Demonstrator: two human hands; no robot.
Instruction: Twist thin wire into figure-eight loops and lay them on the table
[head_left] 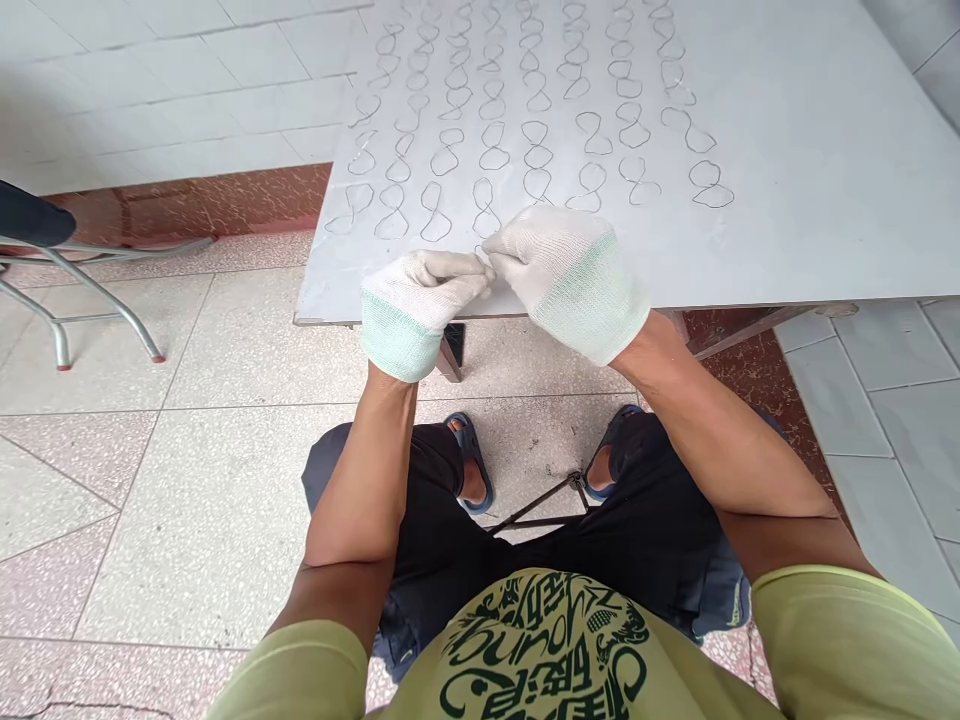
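My left hand [427, 285], in a white knit glove with a pale green cuff, is closed in a pinch above the front edge of a white tabletop [810, 200]. Beside it, my right hand [562, 265] wears a matching glove and pinches too. The fingertips of both hands meet or nearly meet. A bit of thin line shows by the fingertips, but what they hold is too small to make out. Just beyond the hands lies a thin dark figure-eight loop [486, 207]; several more like it run back in rows. Whether they are wire or thread, I cannot tell.
A metal-legged stool [112, 300] with a dark seat stands on the speckled tile floor [187, 500] at left. Pale wall tiles [187, 90] rise behind. Under the table are a table leg [450, 362] and a thin dark metal frame [540, 505] between my feet.
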